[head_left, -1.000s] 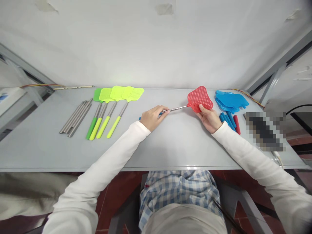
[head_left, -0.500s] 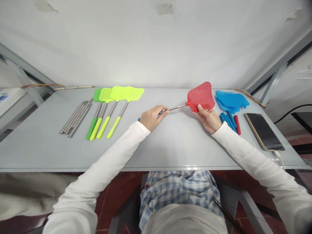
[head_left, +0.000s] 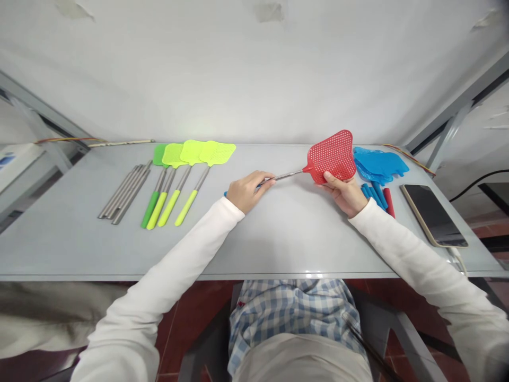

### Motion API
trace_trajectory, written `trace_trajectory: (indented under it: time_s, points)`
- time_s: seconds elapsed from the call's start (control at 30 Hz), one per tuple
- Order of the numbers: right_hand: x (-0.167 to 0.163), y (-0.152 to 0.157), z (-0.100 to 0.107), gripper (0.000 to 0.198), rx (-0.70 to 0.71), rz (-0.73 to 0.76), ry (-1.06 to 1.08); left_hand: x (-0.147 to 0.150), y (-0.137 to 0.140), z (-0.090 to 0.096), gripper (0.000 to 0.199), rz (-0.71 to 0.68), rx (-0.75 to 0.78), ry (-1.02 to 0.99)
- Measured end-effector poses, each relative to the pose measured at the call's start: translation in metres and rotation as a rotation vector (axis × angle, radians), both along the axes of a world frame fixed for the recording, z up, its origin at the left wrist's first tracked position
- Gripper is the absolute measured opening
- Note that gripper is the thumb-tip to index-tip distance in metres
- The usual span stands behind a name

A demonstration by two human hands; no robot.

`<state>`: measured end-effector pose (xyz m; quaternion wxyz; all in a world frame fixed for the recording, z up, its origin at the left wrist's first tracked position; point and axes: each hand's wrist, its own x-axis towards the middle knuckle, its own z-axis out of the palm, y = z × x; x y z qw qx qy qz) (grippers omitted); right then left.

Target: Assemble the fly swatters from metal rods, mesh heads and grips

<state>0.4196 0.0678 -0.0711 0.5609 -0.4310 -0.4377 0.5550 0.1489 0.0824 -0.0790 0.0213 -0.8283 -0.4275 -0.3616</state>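
Both my hands hold one fly swatter with a red perforated head [head_left: 331, 155], a metal rod [head_left: 287, 175] and a blue handle [head_left: 226, 194], whose end just shows. My left hand [head_left: 247, 191] is closed around the handle near the rod, hiding most of it. With thumb on top and fingers beneath, my right hand [head_left: 345, 192] grips the lower edge of the red head. Right of that hand lie loose blue swatter heads [head_left: 379, 163], several blue handle sleeves [head_left: 376, 194] and a red sleeve [head_left: 389, 202].
On the left lie several green and yellow-green fly swatters [head_left: 170, 199] side by side, beside a bundle of metal rods [head_left: 126, 192]. A phone [head_left: 434, 215] with a cable rests on the grey table [head_left: 254, 249] at the right. A white wall rises behind.
My right hand has moved slightly right, and the red head has shifted right and tilted up a little with it. My left hand stays almost in place on the handle.
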Motion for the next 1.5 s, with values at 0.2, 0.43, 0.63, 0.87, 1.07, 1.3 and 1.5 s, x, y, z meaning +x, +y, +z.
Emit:
trace_trajectory:
  time_s: [0.2,0.43,0.63,0.87,1.07,1.3,1.5]
  points:
    - [0.005,0.002,0.008,0.04,0.088,0.08,-0.045,-0.002,0.001,0.004,0.037,0.049,0.03,-0.015]
    - [0.016,0.013,0.008,0.041,0.137,-0.032,-0.075,-0.007,0.003,0.006,0.033,0.037,0.078,0.053]
    - [0.023,0.015,0.001,0.036,0.162,-0.111,-0.142,-0.008,0.004,0.003,0.029,-0.037,0.185,0.135]
    - [0.017,0.01,-0.003,0.041,0.193,-0.102,-0.162,-0.01,0.005,0.0,0.03,-0.03,0.235,0.172]
    - [0.01,0.005,-0.001,0.043,0.194,-0.118,-0.181,-0.009,0.003,0.005,0.034,-0.024,0.19,0.208]
    - [0.003,-0.003,0.005,0.041,0.192,-0.141,-0.222,-0.004,-0.003,0.012,0.043,0.028,0.038,0.221]
    - [0.002,-0.004,0.004,0.041,0.191,-0.149,-0.241,-0.003,-0.004,0.012,0.042,0.038,0.01,0.215]
